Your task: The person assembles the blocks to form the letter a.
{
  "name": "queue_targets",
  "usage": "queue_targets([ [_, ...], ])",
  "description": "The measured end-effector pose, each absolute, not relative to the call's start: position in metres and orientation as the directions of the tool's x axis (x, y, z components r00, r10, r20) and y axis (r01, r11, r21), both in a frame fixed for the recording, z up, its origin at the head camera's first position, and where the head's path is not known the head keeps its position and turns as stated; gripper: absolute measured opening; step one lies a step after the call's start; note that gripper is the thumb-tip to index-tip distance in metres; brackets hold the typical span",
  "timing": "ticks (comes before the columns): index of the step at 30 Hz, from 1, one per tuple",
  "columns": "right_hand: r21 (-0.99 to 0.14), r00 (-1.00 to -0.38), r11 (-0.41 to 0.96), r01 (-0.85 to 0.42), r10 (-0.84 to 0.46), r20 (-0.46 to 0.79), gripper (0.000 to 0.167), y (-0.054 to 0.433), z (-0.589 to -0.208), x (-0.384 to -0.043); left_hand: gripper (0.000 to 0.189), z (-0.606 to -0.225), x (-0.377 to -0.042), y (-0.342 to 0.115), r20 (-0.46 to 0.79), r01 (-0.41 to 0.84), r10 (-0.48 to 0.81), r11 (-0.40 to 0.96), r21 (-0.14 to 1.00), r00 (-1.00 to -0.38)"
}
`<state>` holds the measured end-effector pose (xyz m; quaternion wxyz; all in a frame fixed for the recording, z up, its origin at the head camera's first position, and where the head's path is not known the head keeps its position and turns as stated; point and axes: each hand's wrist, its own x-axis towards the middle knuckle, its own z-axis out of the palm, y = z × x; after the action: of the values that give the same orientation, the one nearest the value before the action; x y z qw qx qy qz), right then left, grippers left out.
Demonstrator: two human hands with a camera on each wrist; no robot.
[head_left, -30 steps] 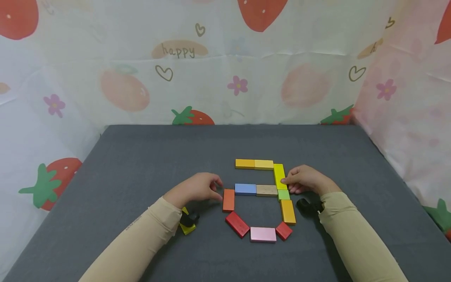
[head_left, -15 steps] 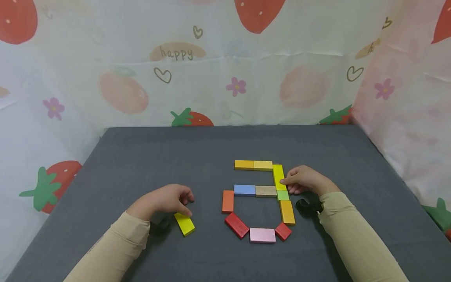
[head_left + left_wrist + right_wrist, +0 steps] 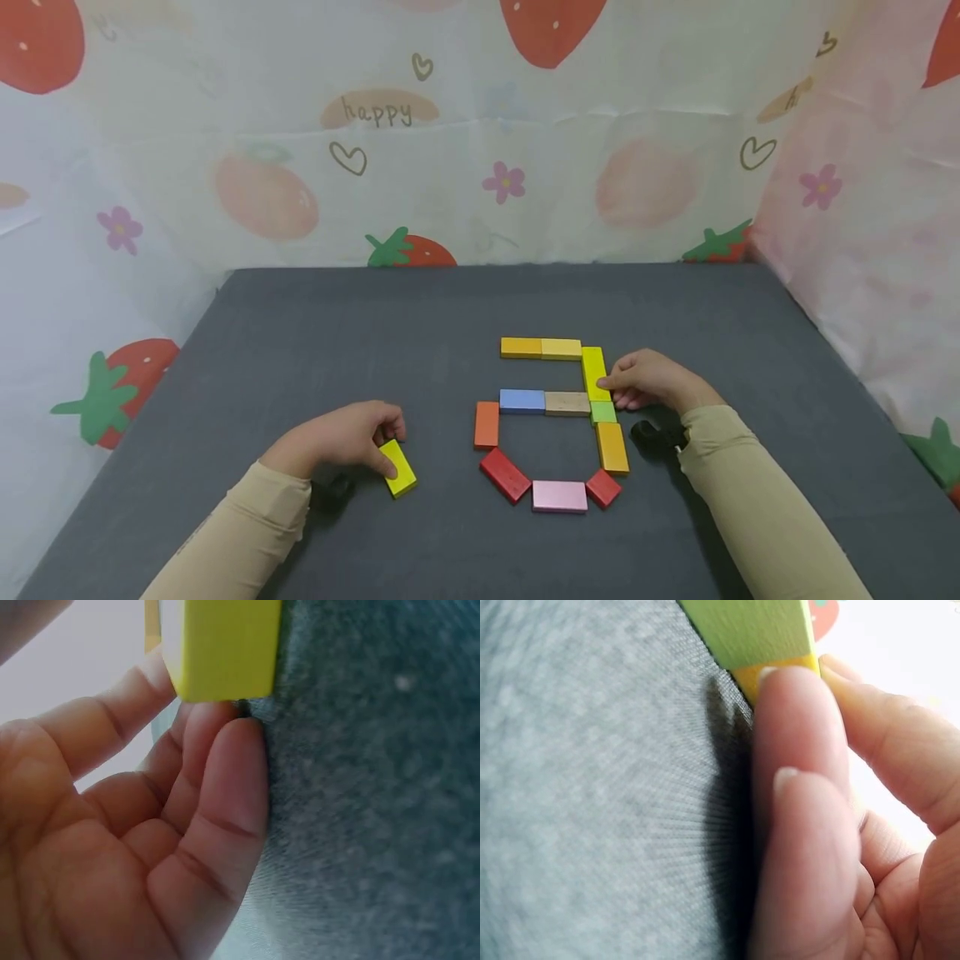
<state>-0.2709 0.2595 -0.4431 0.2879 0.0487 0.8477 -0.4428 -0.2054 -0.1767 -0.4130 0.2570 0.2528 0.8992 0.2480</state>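
Note:
On the left of the table, my left hand [image 3: 347, 440] holds a loose yellow block [image 3: 401, 469], its thumb on the block's face. In the left wrist view that yellow block [image 3: 225, 649] sits at the fingertips, with the other fingers curled below. My right hand [image 3: 654, 382] pinches the long yellow block [image 3: 593, 367] at the upper right of a block outline, thumb on its top and fingers along its outer side. A light green block [image 3: 603, 412] lies against its near end; the right wrist view shows this green block [image 3: 757, 630] just past the fingertips.
Blocks lying flat form the outline: an amber block [image 3: 521, 348] at the far side, blue [image 3: 522, 402] and wood-coloured [image 3: 567, 404] blocks across the middle, an orange block [image 3: 486, 425] at left, and a pink block [image 3: 559, 497] nearest me. Patterned cloth [image 3: 450, 192] hangs behind the dark table.
My left hand has moved left from beside the orange block to the loose yellow block and taken hold of it. My right hand stays at the long yellow block.

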Motion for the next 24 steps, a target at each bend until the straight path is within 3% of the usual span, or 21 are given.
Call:
queue_targets([
  [8, -0.719, -0.829, 0.604, 0.343, -0.165, -0.534, 0.025, 0.26, -0.442, -0.271, 0.034, -0.412, -0.203, -0.176, -0.329, 0.338, 0.58, 0.754, 0.563, -0.746],
  [24, -0.718, -0.821, 0.598, 0.357, -0.166, -0.546, 0.025, 0.26, -0.44, -0.271, 0.028, -0.417, -0.204, -0.195, -0.314, 0.384, 0.681, 0.667, 0.638, -0.662],
])
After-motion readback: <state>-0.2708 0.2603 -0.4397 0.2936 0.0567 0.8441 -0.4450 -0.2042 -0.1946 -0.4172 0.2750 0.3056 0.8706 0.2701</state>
